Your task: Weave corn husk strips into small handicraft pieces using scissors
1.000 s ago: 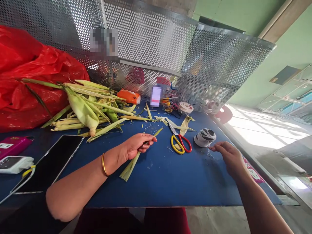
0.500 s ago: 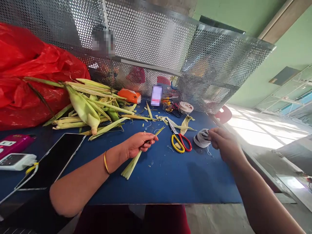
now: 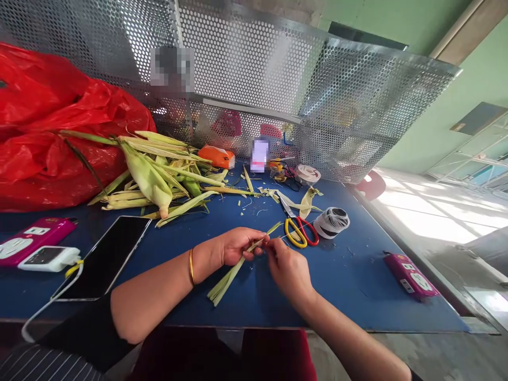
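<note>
My left hand [image 3: 244, 247] is closed round a folded bundle of pale green corn husk strips [image 3: 228, 280]. The cut ends fan out below the fist, and a thin tip sticks out past the fingers. My right hand [image 3: 289, 264] is pinched at the left fingertips, beside the bundle; what it grips, if anything, is too small to make out. Just beyond the hands lie scissors [image 3: 300, 232] with one yellow and one red handle. To their right stands a spool of white and dark thread [image 3: 332, 222].
A heap of corn husks [image 3: 146, 182] lies at the left before a red plastic bag [image 3: 51, 132]. A tablet [image 3: 107, 256], a white charger [image 3: 47, 258] and purple power strips [image 3: 410, 275] rest on the blue table [image 3: 349, 286]. Behind stands a perforated metal screen [image 3: 246, 58].
My right hand has moved left, away from the thread spool, to meet my left hand at the husk bundle. The power strip on the right has come into view.
</note>
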The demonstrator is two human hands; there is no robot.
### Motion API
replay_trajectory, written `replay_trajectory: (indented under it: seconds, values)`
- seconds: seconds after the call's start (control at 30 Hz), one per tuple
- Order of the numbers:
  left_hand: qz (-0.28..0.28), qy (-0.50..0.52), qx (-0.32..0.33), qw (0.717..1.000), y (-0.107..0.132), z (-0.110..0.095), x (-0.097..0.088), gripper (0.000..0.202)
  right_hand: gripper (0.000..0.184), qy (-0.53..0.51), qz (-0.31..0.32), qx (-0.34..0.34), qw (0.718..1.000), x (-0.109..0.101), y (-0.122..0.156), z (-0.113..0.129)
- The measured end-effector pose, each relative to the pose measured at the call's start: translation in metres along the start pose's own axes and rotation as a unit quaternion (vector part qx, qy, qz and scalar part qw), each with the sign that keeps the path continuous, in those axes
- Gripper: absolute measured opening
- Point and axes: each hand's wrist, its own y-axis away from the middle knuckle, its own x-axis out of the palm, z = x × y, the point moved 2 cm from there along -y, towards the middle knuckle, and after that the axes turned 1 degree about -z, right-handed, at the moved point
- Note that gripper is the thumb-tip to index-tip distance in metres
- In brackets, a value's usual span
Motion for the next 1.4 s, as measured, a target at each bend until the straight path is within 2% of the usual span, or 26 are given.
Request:
replay_trajectory:
  seconds: [0.13, 0.23, 0.3, 0.37, 0.4, 0.47, 0.57, 0.67, 0.77, 0.83, 0.9, 0.97, 1.0, 1.07, 1.1, 1.13, 1.2, 1.23, 1.3, 1.4]
  values:
    - [0.002, 0.022, 0.008, 1.0, -0.004, 0.001, -0.002, 0.017, 0.025, 0.059, 0.003, -0.082, 0.995, 0.006, 0.01, 0.008]
    - [-0.033, 0.038, 0.011, 0.999, -0.001, -0.001, -0.001, 0.02, 0.022, 0.063, -0.015, -0.099, 0.993, -0.012, 0.007, -0.005]
    - [-0.054, 0.041, 0.02, 0.998, 0.002, -0.003, -0.001, 0.02, 0.027, 0.112, -0.083, -0.036, 0.99, -0.036, -0.006, -0.029]
    - [-0.062, 0.035, 0.031, 0.997, 0.005, -0.007, -0.001, 0.019, 0.047, 0.202, -0.169, 0.078, 0.962, -0.062, -0.026, -0.06]
    - [-0.065, 0.029, 0.035, 0.997, 0.005, -0.008, -0.002, 0.019, 0.061, 0.228, -0.185, 0.148, 0.944, -0.072, -0.036, -0.077]
    - [-0.065, 0.02, 0.045, 0.997, 0.005, -0.011, -0.004, 0.018, 0.077, 0.23, -0.122, 0.247, 0.934, -0.082, -0.054, -0.105]
    - [-0.066, 0.005, 0.066, 0.996, 0.005, -0.016, -0.007, 0.016, 0.076, 0.208, -0.028, 0.29, 0.934, -0.083, -0.068, -0.133]
    - [-0.076, -0.005, 0.093, 0.993, 0.006, -0.022, -0.012, 0.016, 0.064, 0.196, 0.004, 0.247, 0.949, -0.087, -0.071, -0.157]
    - [-0.084, 0.003, 0.109, 0.99, 0.008, -0.03, -0.019, 0.019, 0.057, 0.155, 0.031, 0.144, 0.977, -0.099, -0.072, -0.187]
    - [-0.086, 0.008, 0.113, 0.99, 0.009, -0.036, -0.024, 0.02, 0.058, 0.098, 0.049, 0.152, 0.982, -0.107, -0.071, -0.208]
    - [-0.089, 0.013, 0.122, 0.989, 0.01, -0.04, -0.028, 0.019, 0.06, 0.038, 0.049, 0.164, 0.985, -0.113, -0.068, -0.219]
    - [-0.089, 0.019, 0.128, 0.988, 0.011, -0.043, -0.031, 0.019, 0.062, 0.015, -0.008, 0.157, 0.987, -0.115, -0.062, -0.215]
    - [-0.089, 0.021, 0.13, 0.987, 0.011, -0.044, -0.032, 0.019, 0.062, 0.022, -0.06, 0.146, 0.987, -0.115, -0.058, -0.207]
    - [-0.087, 0.025, 0.132, 0.987, 0.011, -0.045, -0.033, 0.019, 0.049, 0.05, -0.164, 0.099, 0.98, -0.109, -0.048, -0.18]
    - [-0.086, 0.027, 0.134, 0.987, 0.011, -0.045, -0.033, 0.02, 0.039, 0.065, -0.192, 0.088, 0.975, -0.103, -0.042, -0.165]
    - [-0.085, 0.028, 0.135, 0.987, 0.012, -0.045, -0.033, 0.02, 0.03, 0.074, -0.169, 0.08, 0.98, -0.094, -0.038, -0.149]
    - [-0.082, 0.028, 0.137, 0.987, 0.013, -0.045, -0.032, 0.021, 0.025, 0.068, -0.016, 0.058, 0.996, -0.07, -0.033, -0.121]
    - [-0.08, 0.027, 0.138, 0.987, 0.013, -0.045, -0.032, 0.021, 0.025, 0.085, 0.042, 0.067, 0.993, -0.06, -0.031, -0.11]
    - [-0.076, 0.025, 0.138, 0.987, 0.014, -0.045, -0.032, 0.021, 0.026, 0.151, 0.086, 0.088, 0.981, -0.045, -0.033, -0.096]
    - [-0.069, 0.021, 0.138, 0.988, 0.014, -0.043, -0.031, 0.02, 0.023, 0.178, 0.11, 0.112, 0.971, -0.035, -0.045, -0.09]
